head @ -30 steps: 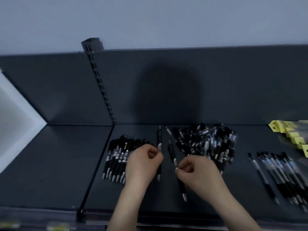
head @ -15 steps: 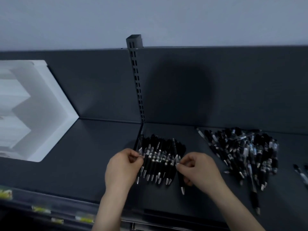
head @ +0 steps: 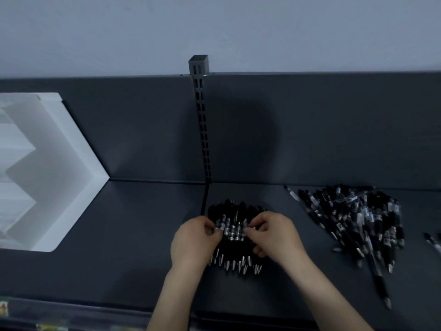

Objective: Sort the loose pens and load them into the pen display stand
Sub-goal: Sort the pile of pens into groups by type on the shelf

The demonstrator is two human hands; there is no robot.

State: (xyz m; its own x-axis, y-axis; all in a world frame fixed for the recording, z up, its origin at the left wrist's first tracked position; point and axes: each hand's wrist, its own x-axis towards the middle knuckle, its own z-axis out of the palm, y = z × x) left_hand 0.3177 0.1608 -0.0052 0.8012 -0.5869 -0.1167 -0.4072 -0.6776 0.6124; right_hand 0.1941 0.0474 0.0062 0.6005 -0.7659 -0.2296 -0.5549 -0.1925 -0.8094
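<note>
A tidy row of black pens (head: 235, 231) lies on the dark shelf (head: 124, 247), tips toward me. My left hand (head: 194, 243) grips the row's left side with curled fingers. My right hand (head: 274, 237) grips its right side, fingers curled over the barrels. Further right sits a jumbled heap of loose black pens (head: 358, 216), some with white labels. The white pen display stand (head: 45, 163) stands at the far left, its angled compartments open toward the shelf.
A slotted grey upright post (head: 202, 120) rises from the shelf's back panel just behind the pen row. One more pen (head: 433, 241) shows at the right edge. The shelf's front lip (head: 71, 306) runs along the bottom.
The view has swung left, bringing the white stand into sight. Both hands have closed in from either side and squeezed the spread row of pens into a tighter bundle.
</note>
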